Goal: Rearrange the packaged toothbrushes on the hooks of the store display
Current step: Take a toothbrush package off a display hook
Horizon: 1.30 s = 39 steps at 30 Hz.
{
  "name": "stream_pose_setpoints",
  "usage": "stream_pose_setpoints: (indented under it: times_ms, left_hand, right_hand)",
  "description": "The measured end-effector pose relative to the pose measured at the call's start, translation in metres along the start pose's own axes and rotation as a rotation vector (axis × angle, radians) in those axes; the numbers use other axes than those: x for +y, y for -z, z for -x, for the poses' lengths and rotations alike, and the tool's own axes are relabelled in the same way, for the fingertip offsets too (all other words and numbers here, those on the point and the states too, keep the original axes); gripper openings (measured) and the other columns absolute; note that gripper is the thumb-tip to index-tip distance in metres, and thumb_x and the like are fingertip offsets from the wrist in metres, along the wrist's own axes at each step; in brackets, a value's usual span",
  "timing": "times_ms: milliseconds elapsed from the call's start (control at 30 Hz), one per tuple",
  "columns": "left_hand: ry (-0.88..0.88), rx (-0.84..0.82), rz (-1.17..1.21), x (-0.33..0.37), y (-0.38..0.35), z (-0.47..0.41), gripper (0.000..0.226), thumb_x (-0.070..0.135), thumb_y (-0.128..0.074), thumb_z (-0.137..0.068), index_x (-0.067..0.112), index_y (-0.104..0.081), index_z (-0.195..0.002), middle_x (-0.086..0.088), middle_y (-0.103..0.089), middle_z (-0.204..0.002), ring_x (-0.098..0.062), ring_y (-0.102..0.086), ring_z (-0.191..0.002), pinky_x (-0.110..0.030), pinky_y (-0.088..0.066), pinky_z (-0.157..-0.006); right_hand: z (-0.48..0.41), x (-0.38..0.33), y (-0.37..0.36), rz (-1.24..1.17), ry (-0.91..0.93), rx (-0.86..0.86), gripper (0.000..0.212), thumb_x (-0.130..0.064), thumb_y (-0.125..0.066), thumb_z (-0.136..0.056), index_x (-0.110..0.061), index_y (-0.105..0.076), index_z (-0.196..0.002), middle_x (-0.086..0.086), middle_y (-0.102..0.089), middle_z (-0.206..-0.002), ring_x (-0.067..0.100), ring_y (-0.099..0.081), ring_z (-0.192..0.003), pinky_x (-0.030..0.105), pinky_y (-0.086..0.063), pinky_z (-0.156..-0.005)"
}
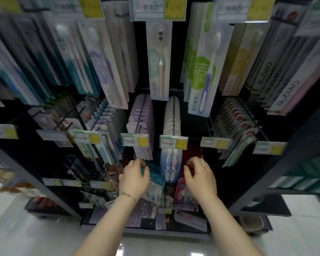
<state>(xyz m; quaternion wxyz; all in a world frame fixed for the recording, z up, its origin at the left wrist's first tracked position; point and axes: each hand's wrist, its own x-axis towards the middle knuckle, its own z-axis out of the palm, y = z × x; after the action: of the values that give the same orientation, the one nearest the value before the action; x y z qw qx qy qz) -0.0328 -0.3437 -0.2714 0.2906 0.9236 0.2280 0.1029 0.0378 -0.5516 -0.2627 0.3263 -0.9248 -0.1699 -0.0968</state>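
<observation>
Toothbrushes in flat glossy teal packs (152, 171) are gripped by the curled left hand (134, 179); red shiny packs (191, 154) are touched by the half-closed right hand (199, 177), grasp unclear.

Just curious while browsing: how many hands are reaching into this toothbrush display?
2: left hand grasping the teal packs, right hand at the red packs. None seems hidden.

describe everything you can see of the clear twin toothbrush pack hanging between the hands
The clear pack is a see-through, bluish plastic blister with a rounded bottom, holding two brushes side by side, one bluish, one pinkish. It hangs upright from a hook, its top hidden behind a price tag. Neither the left hand nor the right hand touches it.
</observation>
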Motion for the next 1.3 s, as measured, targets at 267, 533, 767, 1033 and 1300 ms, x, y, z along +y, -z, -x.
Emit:
stream_pose_setpoints:
  times_ms: [267, 533, 767, 1033, 1300]
  left_hand:
    - [0.016, 0.009, -0.175, 0.005, 0.03, 0.015, 0.016, 0.041, -0.046, -0.099, 0.028, -0.051, -0.106, 0.004, -0.052, -0.108, -0.022, -0.052, -0.106, -0.046, -0.045, -0.089]
    - [0.079, 0.009, -0.203, 0.012, 0.056, 0.025, 0.016, 0.04, -0.046, -0.098, 0.027, -0.051, -0.107, 0.003, -0.052, -0.106, -0.023, -0.052, -0.107, -0.045, -0.044, -0.091]
    - [0.137, 0.021, -0.25, -0.004, 0.072, 0.036, 0.016, 0.038, -0.045, -0.097, 0.027, -0.051, -0.107, 0.003, -0.054, -0.113, -0.023, -0.051, -0.11, -0.045, -0.045, -0.091]
    - [0.138, 0.005, -0.301, -0.04, 0.084, 0.032, 0.021, 0.039, -0.044, -0.097, 0.023, -0.049, -0.11, 0.001, -0.052, -0.112, -0.024, -0.05, -0.11, -0.047, -0.044, -0.092]
    - [0.081, -0.098, -0.327, -0.095, 0.101, 0.002, 0.028, 0.04, -0.047, -0.096, 0.023, -0.049, -0.119, 0.001, -0.053, -0.119, -0.024, -0.051, -0.115, -0.046, -0.043, -0.096]
  right_hand:
    - [0.008, -0.029, 0.021, 0.148, 0.227, -0.033, 0.011, -0.023, -0.064, -0.087, -0.02, -0.056, -0.094, -0.004, -0.053, -0.085, 0.021, -0.053, -0.081, 0.036, -0.044, -0.068]
    - [0.004, -0.07, 0.013, 0.097, 0.424, -0.237, 0.017, -0.031, -0.054, -0.095, -0.023, -0.057, -0.109, -0.005, -0.057, -0.101, 0.02, -0.053, -0.1, 0.035, -0.045, -0.084]
    - [0.006, -0.097, -0.004, 0.075, 0.524, -0.294, 0.017, -0.03, -0.056, -0.094, -0.02, -0.058, -0.107, -0.002, -0.059, -0.1, 0.023, -0.056, -0.099, 0.038, -0.047, -0.083]
    - [0.008, -0.127, -0.042, 0.152, 0.534, -0.412, 0.019, -0.033, -0.049, -0.096, -0.021, -0.055, -0.11, -0.001, -0.058, -0.109, 0.023, -0.054, -0.106, 0.038, -0.043, -0.086]
    - [0.001, -0.166, -0.097, 0.133, 0.359, -0.434, 0.021, -0.031, -0.048, -0.099, -0.021, -0.056, -0.115, 0.0, -0.057, -0.108, 0.022, -0.054, -0.105, 0.037, -0.045, -0.085]
